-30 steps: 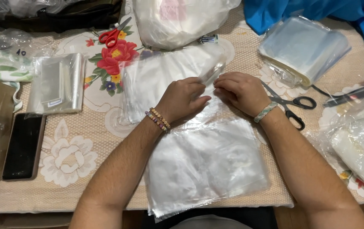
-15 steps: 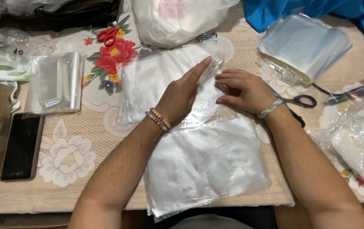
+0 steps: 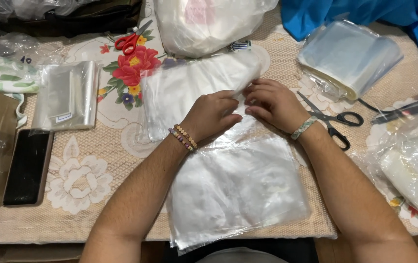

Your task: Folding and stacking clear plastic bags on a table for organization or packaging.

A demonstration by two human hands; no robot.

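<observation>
Warm, even light; sharp focus

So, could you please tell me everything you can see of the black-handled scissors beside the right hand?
The black-handled metal scissors lie flat on the beige floral tablecloth, blades slightly parted and pointing up-left, handles down-right. They rest just right of the right hand, whose wrist covers part of one blade. Nothing grips them.

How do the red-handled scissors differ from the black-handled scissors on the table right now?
The red-handled scissors lie at the far side of the table, left of the big white bag; the black-handled scissors lie just right of the right hand. The black pair looks larger. The red pair's blades are shut; the black pair's look slightly parted. Neither is touched by the hands.
</observation>
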